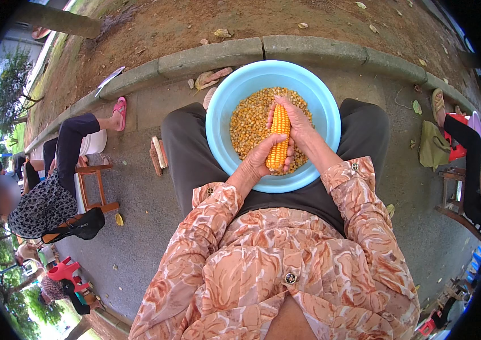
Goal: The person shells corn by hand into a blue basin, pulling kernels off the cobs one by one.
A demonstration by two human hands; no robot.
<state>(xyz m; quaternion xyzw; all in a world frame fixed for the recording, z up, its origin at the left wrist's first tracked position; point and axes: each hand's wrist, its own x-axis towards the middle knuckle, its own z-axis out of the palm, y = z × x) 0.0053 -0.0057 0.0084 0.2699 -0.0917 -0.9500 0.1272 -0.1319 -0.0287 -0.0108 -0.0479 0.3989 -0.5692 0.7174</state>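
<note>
Both my hands hold one ear of yellow corn (pixel 280 131) over a light blue plastic basin (pixel 219 140). My left hand (pixel 263 155) is wrapped round the lower end of the ear, its thumb lying across the kernels. Around the upper end is my right hand (pixel 294 117), with its fingers partly hidden behind the ear. Rows of kernels still cover the visible side of the cob. Loose corn kernels (pixel 249 121) lie in a broad layer in the basin, which rests between my knees.
Bare corncobs (pixel 158 155) lie on the pavement left of my knee. Beyond the basin runs a concrete kerb (pixel 308 50). A person (pixel 44 204) sits at the left beside a white bucket (pixel 94 142); another sits at the far right near a green bag (pixel 433 145).
</note>
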